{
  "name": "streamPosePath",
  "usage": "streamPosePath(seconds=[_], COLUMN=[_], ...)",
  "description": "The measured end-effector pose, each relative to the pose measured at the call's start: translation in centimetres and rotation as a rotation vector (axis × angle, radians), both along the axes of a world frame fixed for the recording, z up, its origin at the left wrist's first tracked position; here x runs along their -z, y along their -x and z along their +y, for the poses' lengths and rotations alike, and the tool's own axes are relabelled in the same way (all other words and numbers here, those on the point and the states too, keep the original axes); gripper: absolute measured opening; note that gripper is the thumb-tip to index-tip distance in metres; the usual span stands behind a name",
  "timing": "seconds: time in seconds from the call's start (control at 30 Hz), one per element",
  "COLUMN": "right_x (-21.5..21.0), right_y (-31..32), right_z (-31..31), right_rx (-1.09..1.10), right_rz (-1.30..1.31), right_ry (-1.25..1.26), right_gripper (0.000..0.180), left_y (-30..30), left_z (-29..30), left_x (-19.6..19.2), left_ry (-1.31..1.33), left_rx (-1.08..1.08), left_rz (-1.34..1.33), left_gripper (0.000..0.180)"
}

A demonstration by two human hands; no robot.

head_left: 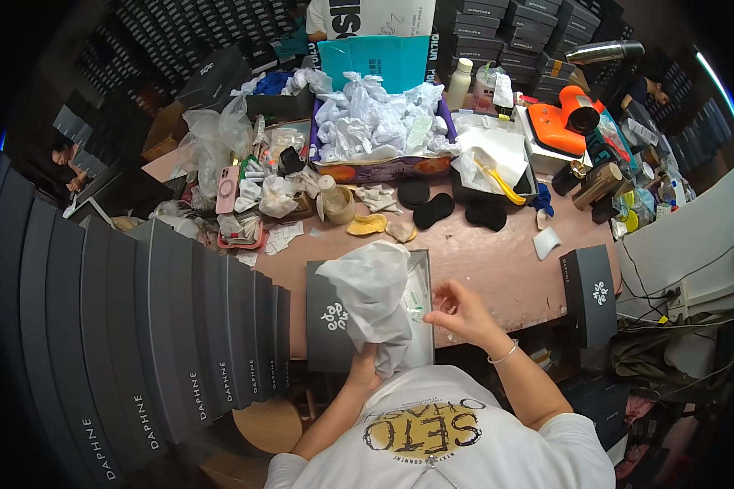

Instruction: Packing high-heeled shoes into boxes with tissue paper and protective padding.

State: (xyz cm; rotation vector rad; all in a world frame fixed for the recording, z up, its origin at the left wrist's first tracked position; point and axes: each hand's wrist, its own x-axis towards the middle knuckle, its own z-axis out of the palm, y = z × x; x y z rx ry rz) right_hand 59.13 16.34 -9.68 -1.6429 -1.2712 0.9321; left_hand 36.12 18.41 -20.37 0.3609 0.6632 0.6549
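A soft white bag [369, 285] bulges upward over an open shoebox [420, 350] at the table's near edge. My left hand [365, 368] is closed on the bag's lower end, its fingertips partly hidden by the folds. What the bag holds, if anything, cannot be seen. Just right of the box, my right hand [462, 314] is raised with fingers bent and the thumb apart, nothing visible between them. A small white-and-green packet [416, 300] shows inside the box. The dark grey lid [328, 338] with a white emblem lies to the left, partly under the bag.
Tall stacks of grey shoeboxes [171, 326] crowd the left. A purple-edged carton [383, 169] of crumpled white paper stands behind, with black pads [434, 211] and yellow sponge pieces [367, 225] before it. Another grey shoebox [589, 295] stands on the right, below an orange device [559, 126].
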Motion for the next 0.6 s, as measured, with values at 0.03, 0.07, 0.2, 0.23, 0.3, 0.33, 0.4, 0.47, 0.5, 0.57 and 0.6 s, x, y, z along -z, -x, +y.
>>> streamPosePath(seconds=[0.03,0.07,0.2,0.23,0.3,0.33,0.4,0.47,0.5,0.57,0.6], right_x=[0.1,0.2,0.3,0.3,0.4,0.3,0.0,-2.0,-2.9,-2.0,-1.7], right_y=[0.4,1.4,2.7,2.5,2.7,2.4,2.1,1.6,1.3,0.9,0.8], right_z=[0.1,0.4,0.7,0.4,0.3,0.3,0.2,-0.4,-0.8,-1.9,-2.2], right_rx=[-0.094,-0.188,-0.32,-0.317,-0.272,-0.229,-0.184,-0.257,-0.293,-0.339,-0.317], right_rz=[0.143,0.286,0.303,0.25,0.26,0.239,0.178,0.213,0.245,0.382,0.399], right_ry=[0.067,0.132,0.063,0.011,-0.011,-0.018,-0.237,-0.243,-0.167,-0.047,0.026], right_gripper=[0.025,0.025,0.022,0.021,0.018,0.017,0.013,0.011,0.011,0.013,0.015], left_y=[0.1,0.4,1.6,2.1,2.9,2.2,1.7,2.0,1.7,1.0,-0.3], left_z=[0.4,0.9,3.3,4.1,4.2,3.7,3.4,4.1,4.5,5.0,4.8], left_x=[-0.3,-0.9,-2.7,-2.4,-1.9,-1.7,-2.1,-3.8,-4.3,-2.4,-2.1], left_ry=[0.002,0.003,-0.31,-0.459,-0.443,-0.416,-0.398,-0.276,-0.142,-0.186,-0.118], left_rx=[0.056,0.112,0.23,0.306,0.299,0.273,0.275,0.228,0.161,0.359,0.427], left_rz=[-0.027,-0.054,0.146,0.259,0.225,0.212,0.134,-0.048,-0.158,-0.07,-0.086], left_gripper=[0.071,0.073,0.066,0.063,0.059,0.061,0.066,0.082,0.094,0.106,0.109])
